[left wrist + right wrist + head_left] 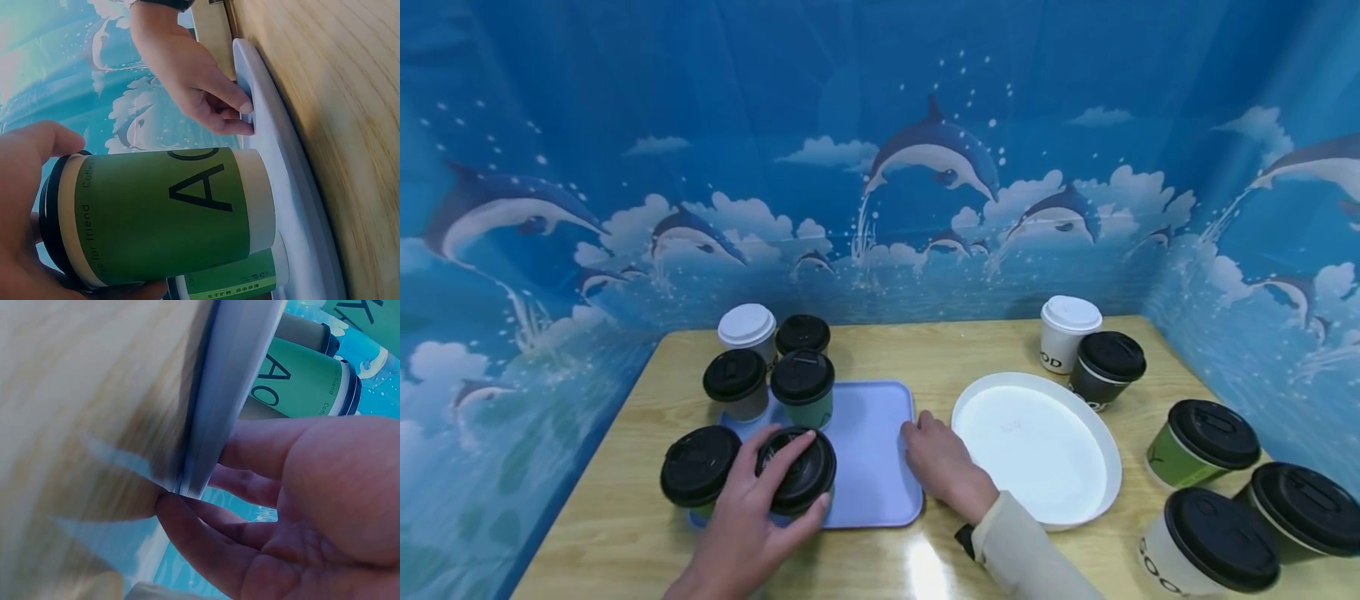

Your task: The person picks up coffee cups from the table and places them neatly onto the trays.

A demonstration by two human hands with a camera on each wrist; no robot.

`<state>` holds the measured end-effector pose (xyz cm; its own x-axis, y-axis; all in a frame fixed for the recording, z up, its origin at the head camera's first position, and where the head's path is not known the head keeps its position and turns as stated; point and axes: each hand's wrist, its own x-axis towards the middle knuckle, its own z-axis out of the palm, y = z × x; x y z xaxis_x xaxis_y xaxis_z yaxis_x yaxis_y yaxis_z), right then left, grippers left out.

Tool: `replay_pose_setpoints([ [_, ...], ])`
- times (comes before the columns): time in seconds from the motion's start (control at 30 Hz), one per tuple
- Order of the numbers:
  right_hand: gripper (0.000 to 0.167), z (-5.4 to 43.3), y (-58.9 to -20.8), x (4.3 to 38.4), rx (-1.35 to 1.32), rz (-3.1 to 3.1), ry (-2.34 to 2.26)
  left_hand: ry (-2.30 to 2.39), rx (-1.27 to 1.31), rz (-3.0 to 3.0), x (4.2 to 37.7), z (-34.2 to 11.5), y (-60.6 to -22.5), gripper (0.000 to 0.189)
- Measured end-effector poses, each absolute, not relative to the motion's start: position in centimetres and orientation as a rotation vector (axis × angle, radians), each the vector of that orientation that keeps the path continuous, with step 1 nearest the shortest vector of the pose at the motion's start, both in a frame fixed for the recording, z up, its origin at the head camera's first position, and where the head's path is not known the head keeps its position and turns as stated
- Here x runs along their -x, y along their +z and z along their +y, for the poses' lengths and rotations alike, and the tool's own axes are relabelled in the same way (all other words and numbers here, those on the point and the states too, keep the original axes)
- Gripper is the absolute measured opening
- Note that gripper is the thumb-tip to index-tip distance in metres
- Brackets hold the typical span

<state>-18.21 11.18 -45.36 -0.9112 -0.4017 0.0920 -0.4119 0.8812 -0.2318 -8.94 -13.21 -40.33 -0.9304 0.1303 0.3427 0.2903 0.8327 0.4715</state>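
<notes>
At the lavender tray (pixel 874 450) is a green cup (pixel 147 219); black-lidded, black-lettered.

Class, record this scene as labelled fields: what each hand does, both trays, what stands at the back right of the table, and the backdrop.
Left hand: holds a green cup, fingers around its black lid
Right hand: grips the rim of the lavender tray
Lavender tray shape: rectangular, rounded corners
White tray: round, raised rim, right of the lavender one
Back right: white-lidded cup beside a dark, black-lidded cup
Backdrop: blue, with dolphins and clouds
</notes>
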Motion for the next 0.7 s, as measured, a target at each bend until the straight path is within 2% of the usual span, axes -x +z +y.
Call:
replay_pose_setpoints([
  [0.7, 0.011, 11.1, -45.2, 18.2, -0.632, -3.036, 0.382, -0.717, 0.259, -2.781, 10.7, -12.7, -41.3, 0.067],
])
